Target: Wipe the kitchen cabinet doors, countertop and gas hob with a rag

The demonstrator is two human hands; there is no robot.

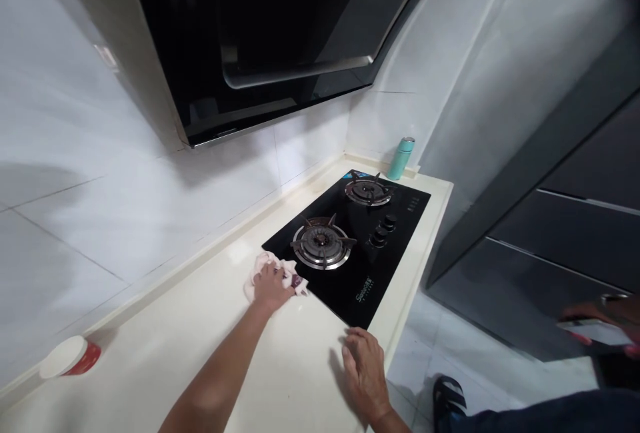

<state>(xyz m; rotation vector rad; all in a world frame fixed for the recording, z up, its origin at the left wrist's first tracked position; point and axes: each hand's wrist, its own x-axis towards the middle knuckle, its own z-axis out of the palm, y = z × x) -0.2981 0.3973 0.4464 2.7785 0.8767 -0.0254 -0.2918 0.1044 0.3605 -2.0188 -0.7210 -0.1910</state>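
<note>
My left hand [273, 286] presses a crumpled pale pink cloth [256, 278] onto the cream countertop [300, 366], against the near left corner of the black gas stove [345, 286]. Its fingers are bent over the cloth, which has a dark purple patch. Close to the stove's near right corner, my right hand [367, 373] rests at the counter's front edge with loosely curled fingers; nothing shows in it. The front burner [321, 241] and the back burner [369, 191] carry metal pan supports. Two black knobs [384, 230] sit on the stove's right side.
A black range hood [280, 33] hangs over the stove. A teal bottle [401, 158] stands behind it. A red and white paper cup [73, 356] is at the counter's left. At right, another person's hand [600, 316] holds a phone [603, 332], near dark cabinets [555, 240].
</note>
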